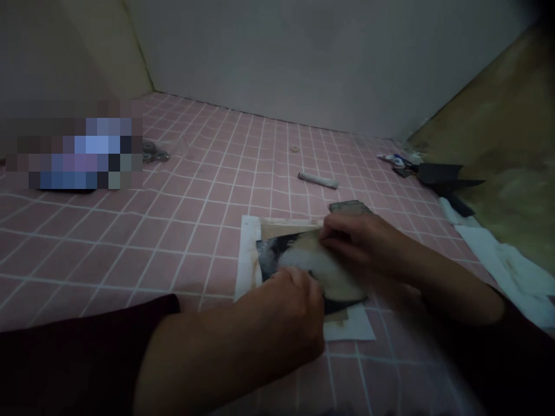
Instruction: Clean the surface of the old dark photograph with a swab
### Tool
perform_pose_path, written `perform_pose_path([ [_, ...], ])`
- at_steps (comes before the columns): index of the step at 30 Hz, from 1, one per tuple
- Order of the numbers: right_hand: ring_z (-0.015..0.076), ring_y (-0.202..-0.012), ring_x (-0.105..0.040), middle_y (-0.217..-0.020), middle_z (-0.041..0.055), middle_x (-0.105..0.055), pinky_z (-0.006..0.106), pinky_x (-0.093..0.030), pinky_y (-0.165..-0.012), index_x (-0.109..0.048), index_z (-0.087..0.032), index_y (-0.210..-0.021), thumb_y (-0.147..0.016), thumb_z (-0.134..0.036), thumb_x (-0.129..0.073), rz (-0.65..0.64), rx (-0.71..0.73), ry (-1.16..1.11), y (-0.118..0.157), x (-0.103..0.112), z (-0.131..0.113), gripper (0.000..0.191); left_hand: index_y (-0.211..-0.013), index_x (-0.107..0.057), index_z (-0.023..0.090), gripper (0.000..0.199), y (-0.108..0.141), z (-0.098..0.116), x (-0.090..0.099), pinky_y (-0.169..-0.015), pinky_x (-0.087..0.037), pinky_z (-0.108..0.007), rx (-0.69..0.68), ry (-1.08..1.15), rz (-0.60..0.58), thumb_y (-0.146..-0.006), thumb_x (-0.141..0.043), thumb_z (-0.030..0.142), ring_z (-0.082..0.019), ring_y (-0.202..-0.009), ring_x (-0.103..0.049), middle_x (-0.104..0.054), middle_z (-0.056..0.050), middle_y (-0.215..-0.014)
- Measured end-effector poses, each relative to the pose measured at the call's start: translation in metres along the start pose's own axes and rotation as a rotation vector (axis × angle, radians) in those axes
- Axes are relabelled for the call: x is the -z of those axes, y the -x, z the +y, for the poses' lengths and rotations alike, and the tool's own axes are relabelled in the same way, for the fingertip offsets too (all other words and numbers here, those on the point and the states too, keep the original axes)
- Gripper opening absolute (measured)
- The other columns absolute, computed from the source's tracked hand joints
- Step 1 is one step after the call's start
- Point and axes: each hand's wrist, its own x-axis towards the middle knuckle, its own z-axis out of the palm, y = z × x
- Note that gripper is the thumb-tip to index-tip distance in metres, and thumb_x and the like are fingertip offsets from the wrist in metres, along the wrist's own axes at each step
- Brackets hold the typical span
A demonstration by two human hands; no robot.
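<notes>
A dark sheet with a pale, yellowish shape on it [342, 277] lies at a slant over a white paper [248, 260] with brown marks. My left hand [295, 312] rests closed on the sheet's lower left part, its fingertips curled under and hidden. At the upper right of the sheet, my right hand [355, 237] has its thumb and fingers pressed together; what they pinch, if anything, is too dim to tell. Just behind my right hand lies a small grey, flat item [349, 205].
On the pink checked cloth [208, 190] lie a grey tube [318, 180], a small ring [295, 149] and round metallic items [155, 152]. Black pieces [440, 173] and white tissue [503, 254] lie at right. A blurred bright screen [93, 147] is at left.
</notes>
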Motion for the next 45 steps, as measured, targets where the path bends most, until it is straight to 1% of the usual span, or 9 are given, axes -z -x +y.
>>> perform_pose_path([
  [6, 0.016, -0.08, -0.056, -0.089, 0.0044, -0.061, 0.028, -0.043, -0.072, -0.058, -0.018, -0.089, -0.09, -0.013, -0.047, 0.019, 0.074, -0.13, -0.004, -0.004, -0.005, 0.012, -0.088, -0.06, 0.01, 0.016, -0.004, 0.0, -0.003, -0.06, -0.039, -0.032, -0.039, -0.05, 0.015, -0.088, -0.045, 0.014, -0.016, -0.067, -0.053, -0.061, -0.008, -0.081],
  [11, 0.0144, -0.068, -0.052, -0.075, -0.0003, -0.057, 0.027, -0.037, -0.063, -0.053, -0.019, -0.08, -0.083, -0.012, -0.056, -0.008, -0.063, -0.019, 0.0, 0.002, 0.0, 0.009, -0.082, -0.061, 0.01, 0.017, -0.012, 0.005, -0.012, -0.049, -0.032, -0.031, -0.035, -0.044, 0.042, -0.083, -0.044, 0.014, -0.017, -0.058, -0.049, -0.059, -0.009, -0.076],
  [16, 0.0154, -0.077, -0.055, -0.084, 0.0029, -0.06, 0.027, -0.041, -0.069, -0.055, -0.018, -0.084, -0.088, -0.011, -0.05, 0.055, 0.049, -0.117, -0.002, -0.004, -0.01, 0.009, -0.08, -0.056, 0.014, 0.011, -0.006, 0.007, -0.018, -0.058, -0.035, -0.032, -0.032, -0.08, 0.015, -0.086, -0.047, 0.017, -0.015, -0.062, -0.046, -0.055, -0.004, -0.074],
  [19, 0.0156, -0.077, -0.055, -0.082, 0.0032, -0.061, 0.027, -0.041, -0.069, -0.056, -0.018, -0.083, -0.089, -0.011, -0.049, 0.005, 0.077, -0.106, -0.001, -0.001, -0.007, 0.011, -0.08, -0.053, 0.016, 0.011, -0.003, 0.007, -0.02, -0.063, -0.035, -0.033, -0.041, -0.073, 0.004, -0.088, -0.047, 0.019, -0.016, -0.066, -0.045, -0.052, -0.003, -0.074],
  [23, 0.0155, -0.073, -0.054, -0.077, 0.0022, -0.059, 0.028, -0.039, -0.068, -0.057, -0.017, -0.08, -0.088, -0.012, -0.052, -0.002, -0.019, -0.028, 0.001, 0.002, -0.001, 0.011, -0.079, -0.053, 0.016, 0.009, -0.005, 0.004, -0.018, -0.058, -0.032, -0.032, -0.058, -0.062, 0.0, -0.086, -0.048, 0.016, -0.015, -0.064, -0.044, -0.052, -0.003, -0.074],
  [28, 0.0157, -0.081, -0.055, -0.089, 0.0059, -0.059, 0.028, -0.041, -0.073, -0.059, -0.015, -0.089, -0.093, -0.011, -0.044, 0.049, 0.106, -0.134, -0.002, -0.006, -0.008, 0.016, -0.072, -0.052, 0.016, 0.012, -0.011, 0.001, -0.013, -0.049, -0.025, -0.032, -0.026, -0.019, 0.072, -0.082, -0.046, 0.014, -0.016, -0.056, -0.042, -0.048, -0.003, -0.066],
  [32, 0.0145, -0.071, -0.051, -0.077, 0.0014, -0.057, 0.027, -0.037, -0.065, -0.054, -0.017, -0.078, -0.087, -0.01, -0.051, -0.034, 0.044, -0.043, 0.001, 0.0, 0.0, 0.012, -0.075, -0.054, 0.016, 0.01, -0.01, 0.004, -0.016, -0.051, -0.028, -0.033, -0.029, -0.013, 0.056, -0.082, -0.047, 0.013, -0.017, -0.059, -0.044, -0.052, -0.005, -0.071],
  [39, 0.0132, -0.073, -0.05, -0.081, 0.0009, -0.056, 0.025, -0.037, -0.067, -0.051, -0.018, -0.083, -0.087, -0.007, -0.05, 0.043, 0.104, -0.102, -0.002, -0.006, -0.003, 0.011, -0.072, -0.055, 0.016, 0.013, -0.011, 0.002, -0.016, -0.05, -0.027, -0.032, -0.03, 0.005, 0.053, -0.082, -0.047, 0.012, -0.016, -0.058, -0.044, -0.051, -0.004, -0.068],
  [45, 0.0148, -0.071, -0.052, -0.076, 0.0017, -0.058, 0.027, -0.037, -0.066, -0.054, -0.018, -0.079, -0.086, -0.011, -0.053, 0.013, 0.015, -0.041, 0.001, -0.001, 0.001, 0.01, -0.071, -0.056, 0.016, 0.015, -0.013, 0.001, -0.012, -0.048, -0.025, -0.032, -0.028, 0.012, 0.093, -0.08, -0.046, 0.01, -0.017, -0.056, -0.045, -0.051, -0.004, -0.067],
])
